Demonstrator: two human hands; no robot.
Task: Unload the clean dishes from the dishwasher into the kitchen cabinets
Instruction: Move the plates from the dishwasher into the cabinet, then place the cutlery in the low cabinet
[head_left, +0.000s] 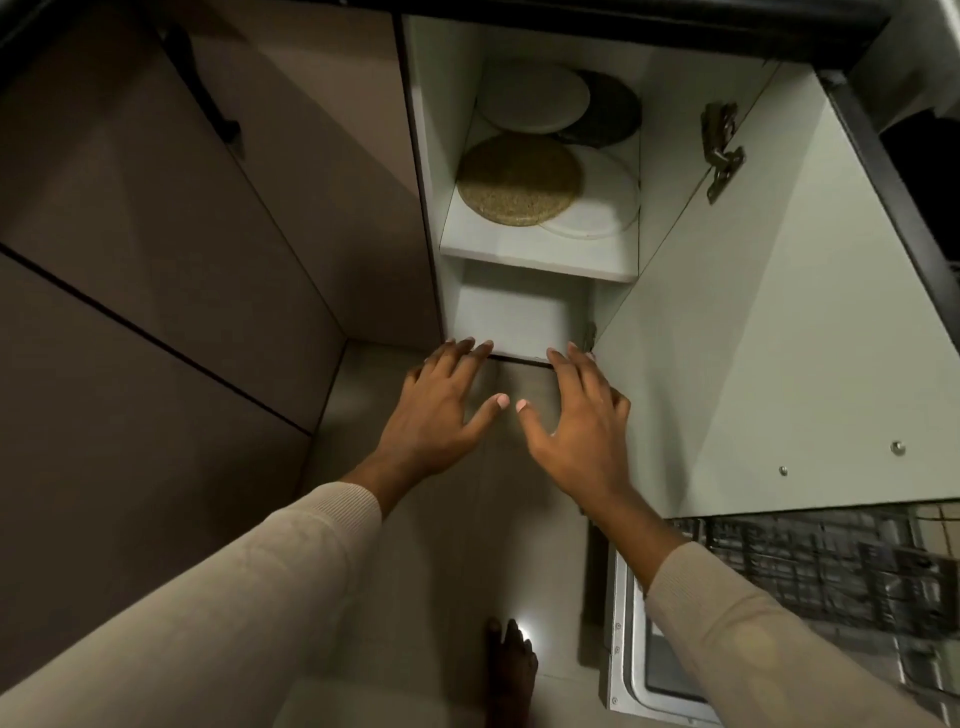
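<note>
head view, dim kitchen, pale floor (441, 571): one open cabinet (535, 262) holds four round plates and mats (519, 179) on its upper shelf; left hand (441, 410) and right hand (576, 421), both spread and empty, at its bottom edge; one dishwasher rack (821, 566) beside it.

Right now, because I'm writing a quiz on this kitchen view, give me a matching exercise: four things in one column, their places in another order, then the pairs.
Things
1. tan speckled disc
2. dark grey disc
3. dishwasher rack
4. black handle

Places
A. lower right of the view
B. rear right of the shelf
C. on the brown panel left of the open cabinet
D. front left of the shelf

Pairs: 1-D, 2-B, 3-A, 4-C
</note>
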